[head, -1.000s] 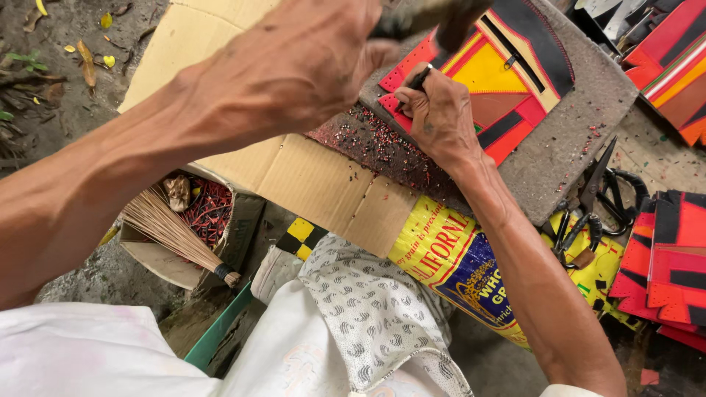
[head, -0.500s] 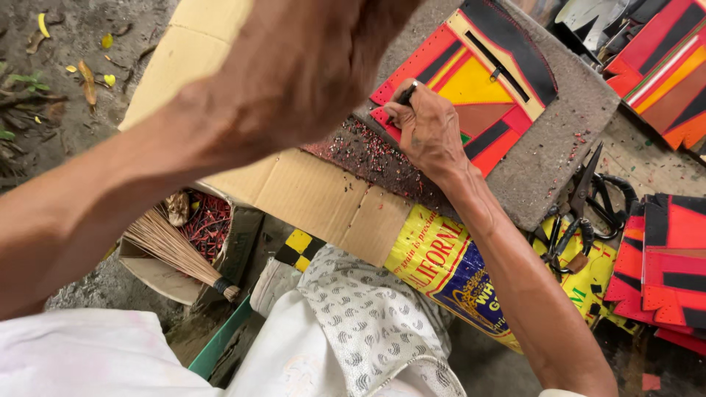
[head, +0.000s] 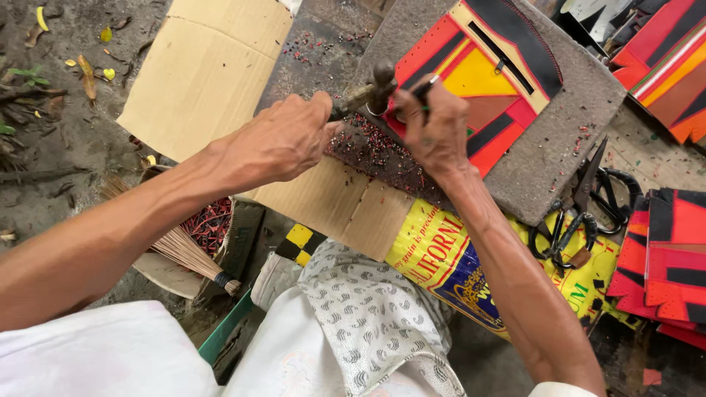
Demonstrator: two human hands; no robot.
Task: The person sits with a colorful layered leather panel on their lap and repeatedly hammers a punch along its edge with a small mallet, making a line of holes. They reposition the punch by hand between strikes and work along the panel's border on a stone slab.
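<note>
My left hand (head: 283, 140) grips the handle of a small hammer (head: 375, 87), whose head sits right at the top of a thin dark punch (head: 425, 87). My right hand (head: 440, 125) holds that punch upright, pinched in its fingers, on the lower left corner of a flat red, yellow and black stitched piece (head: 500, 70). The piece lies on a thick grey pad (head: 573, 117). Tiny red and black punched bits litter the dark board beside the pad's left edge.
Brown cardboard (head: 206, 73) lies to the left. Black scissors (head: 581, 213) rest on a yellow printed sack (head: 441, 257). Stacks of red and black pieces (head: 669, 257) sit at right, more at top right (head: 662, 59). A straw brush (head: 176, 246) lies over a bowl of scraps.
My left hand, raised close to the camera before, has swung down with the hammer to the punch top. My right hand stayed on the coloured piece.
</note>
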